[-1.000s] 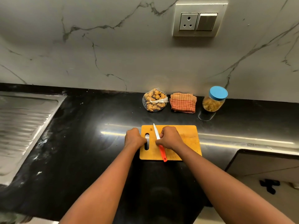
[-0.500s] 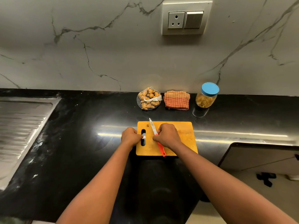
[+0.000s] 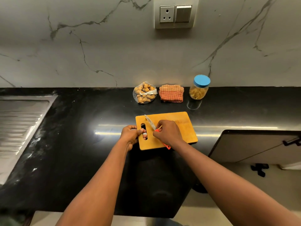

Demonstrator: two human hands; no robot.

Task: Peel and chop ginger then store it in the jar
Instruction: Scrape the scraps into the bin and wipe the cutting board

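A yellow cutting board (image 3: 184, 126) lies on the black counter (image 3: 81, 136). My left hand (image 3: 131, 136) grips the board's left edge, thumb by the handle slot. My right hand (image 3: 168, 132) is curled over a knife (image 3: 150, 123) with an orange handle, its blade pointing to the far left on the board. A thin pale sliver shows by my right fingers; what it is I cannot tell. A net bag of ginger (image 3: 145, 92) sits at the back by the wall. The jar (image 3: 199, 87) with a blue lid stands to the right, partly filled with chopped pieces.
A folded orange checked cloth (image 3: 171, 93) lies between the net bag and the jar. A steel sink drainboard (image 3: 17, 124) is at the left. The counter ends at the right above a cabinet door (image 3: 254, 147). A wall socket (image 3: 175, 13) is above.
My left thumb has come onto the board beside the slot. My right hand has shifted a little on the knife handle; the blade stays pointing far-left.
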